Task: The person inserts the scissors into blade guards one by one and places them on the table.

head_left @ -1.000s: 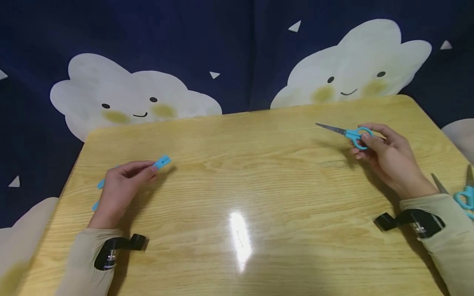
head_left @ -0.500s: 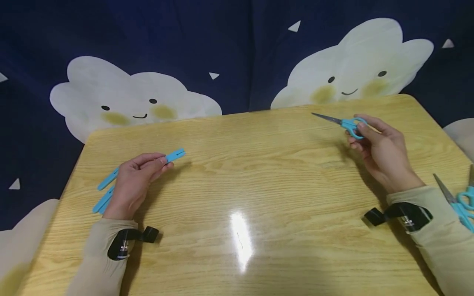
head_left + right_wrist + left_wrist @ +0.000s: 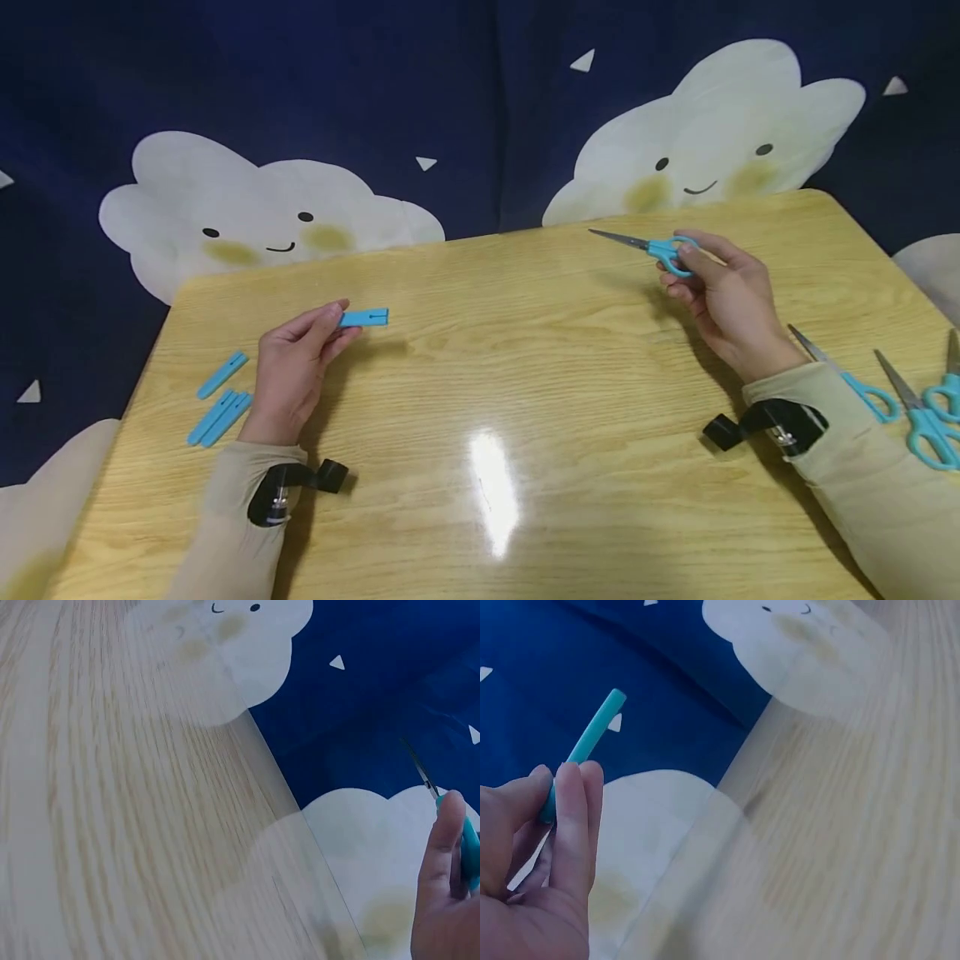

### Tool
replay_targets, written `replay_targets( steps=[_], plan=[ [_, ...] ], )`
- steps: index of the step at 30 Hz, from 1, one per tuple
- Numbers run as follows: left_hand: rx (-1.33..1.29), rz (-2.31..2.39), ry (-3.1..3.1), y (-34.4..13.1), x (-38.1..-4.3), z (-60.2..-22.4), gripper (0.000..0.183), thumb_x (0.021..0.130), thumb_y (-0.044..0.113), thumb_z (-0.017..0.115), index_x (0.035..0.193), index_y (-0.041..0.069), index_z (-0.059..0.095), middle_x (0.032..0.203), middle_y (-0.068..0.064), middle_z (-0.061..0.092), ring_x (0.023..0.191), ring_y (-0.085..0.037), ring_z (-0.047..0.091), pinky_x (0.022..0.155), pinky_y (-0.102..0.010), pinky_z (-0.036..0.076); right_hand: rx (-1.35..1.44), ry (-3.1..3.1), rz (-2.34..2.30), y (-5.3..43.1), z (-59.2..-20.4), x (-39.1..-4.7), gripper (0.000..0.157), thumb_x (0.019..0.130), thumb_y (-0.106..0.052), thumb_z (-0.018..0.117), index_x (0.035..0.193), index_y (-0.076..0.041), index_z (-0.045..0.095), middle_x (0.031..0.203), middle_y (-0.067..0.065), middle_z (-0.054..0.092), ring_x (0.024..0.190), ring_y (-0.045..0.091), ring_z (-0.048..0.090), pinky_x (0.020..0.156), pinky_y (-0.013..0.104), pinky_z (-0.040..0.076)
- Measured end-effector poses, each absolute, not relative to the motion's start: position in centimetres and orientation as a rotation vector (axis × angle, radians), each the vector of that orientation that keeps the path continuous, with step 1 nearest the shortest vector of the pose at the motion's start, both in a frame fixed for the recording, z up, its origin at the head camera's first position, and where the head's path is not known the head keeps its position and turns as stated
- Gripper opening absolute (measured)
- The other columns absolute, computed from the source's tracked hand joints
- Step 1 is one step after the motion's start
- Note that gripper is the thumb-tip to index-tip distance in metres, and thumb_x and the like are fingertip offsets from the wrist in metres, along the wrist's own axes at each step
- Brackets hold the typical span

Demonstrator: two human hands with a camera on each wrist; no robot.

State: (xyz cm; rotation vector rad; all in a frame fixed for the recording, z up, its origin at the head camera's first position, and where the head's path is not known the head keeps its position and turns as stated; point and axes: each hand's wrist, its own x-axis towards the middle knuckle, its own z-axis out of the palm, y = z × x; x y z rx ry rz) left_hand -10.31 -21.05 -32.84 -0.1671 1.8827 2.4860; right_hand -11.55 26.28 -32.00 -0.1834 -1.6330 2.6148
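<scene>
My left hand [image 3: 291, 375] pinches a flat light-blue strip [image 3: 365, 317] with a slit at its far end, thumb on top, held above the table. In the left wrist view the strip [image 3: 598, 726] shows edge-on, rising from between thumb and fingers. My right hand [image 3: 735, 308] holds a pair of scissors [image 3: 662, 249] by its light-blue handles, the blades closed and pointing left. In the right wrist view only the thumb side of that hand [image 3: 442, 900] and part of the scissors [image 3: 421, 771] show.
Three similar blue strips [image 3: 222, 374] lie on the wooden table [image 3: 480, 358] beside the left hand. Several more scissors [image 3: 930, 429] lie at the right, one partly behind the right sleeve. A dark blue cloth with clouds [image 3: 480, 117] hangs behind the table.
My left hand has moved right with the strip, turning it nearly level and uncovering the strips on the table. The right hand has moved left with the scissors, baring another pair.
</scene>
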Motion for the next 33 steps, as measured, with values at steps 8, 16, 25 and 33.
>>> replay_targets(
  steps=[8,16,25,33],
  plan=[
    [-0.281,2.556,1.859,-20.4,-11.3,-33.0,0.020,0.087,0.016,0.072,0.102,0.003,0.069,0.091,-0.004,0.071,0.075,-0.014,0.075,0.079,-0.023,0.058,-0.194,-1.630,2.637,24.9,-32.7,-12.3,0.040,0.089,-0.015,0.070,0.126,-0.003,0.059,0.083,0.010,0.074,0.063,0.014,0.070,0.050,0.019,0.053],
    [-0.325,2.606,1.850,-19.7,-12.3,-33.4,0.021,0.085,0.016,0.074,0.099,0.002,0.068,0.092,-0.005,0.073,0.073,-0.014,0.075,0.072,-0.020,0.059,-0.210,-1.627,2.640,24.3,-33.5,-12.4,0.043,0.088,-0.016,0.071,0.128,-0.004,0.058,0.085,0.009,0.072,0.065,0.014,0.070,0.053,0.019,0.054],
    [-0.291,2.643,1.828,-18.5,-12.8,-33.7,0.013,0.084,0.009,0.074,0.094,0.001,0.070,0.102,-0.012,0.067,0.075,-0.017,0.075,0.080,-0.024,0.058,-0.111,-1.684,2.689,23.1,-34.4,-12.7,0.051,0.092,-0.016,0.066,0.138,-0.002,0.048,0.091,0.009,0.070,0.071,0.015,0.071,0.059,0.020,0.057],
    [-0.284,2.651,1.802,-16.7,-13.5,-33.3,0.016,0.084,0.009,0.074,0.097,0.000,0.073,0.103,-0.012,0.066,0.077,-0.017,0.075,0.080,-0.022,0.057,-0.106,-1.683,2.706,23.2,-34.7,-12.6,0.053,0.092,-0.016,0.066,0.139,-0.002,0.046,0.092,0.009,0.071,0.072,0.015,0.072,0.062,0.021,0.058]
  ],
)
